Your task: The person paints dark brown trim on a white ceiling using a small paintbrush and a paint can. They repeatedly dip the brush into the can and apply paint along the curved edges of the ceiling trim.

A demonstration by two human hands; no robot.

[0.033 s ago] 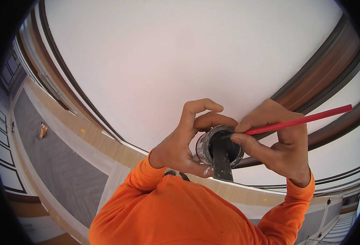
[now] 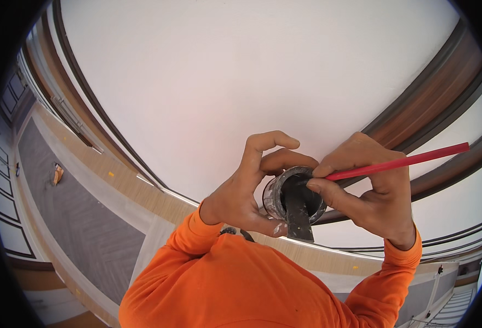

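Observation:
My left hand [image 2: 240, 194] is wrapped round a small paint cup [image 2: 274, 201], its thumb low on the side and a fingertip raised. Paint smears mark the cup's rim and wall, and its inside is dark. A flat black strip [image 2: 299, 225] sticks out of the cup over the near rim. Between thumb and fingers, my right hand [image 2: 375, 188] pinches a thin paintbrush [image 2: 402, 162] with a red handle. Its tip points down into the cup; the bristles are hard to make out against the dark inside.
A broad white wall panel [image 2: 241, 71] fills the far side, edged by dark brown wooden moulding [image 2: 416, 106] on the right. To the left lies a grey floor covering [image 2: 82, 213] with a small orange-brown object [image 2: 58, 174] on it, beside a light wooden strip [image 2: 120, 177].
The brush and my right fingers have shifted very slightly left. The black strip's end sits a touch further right. Both hands keep their hold.

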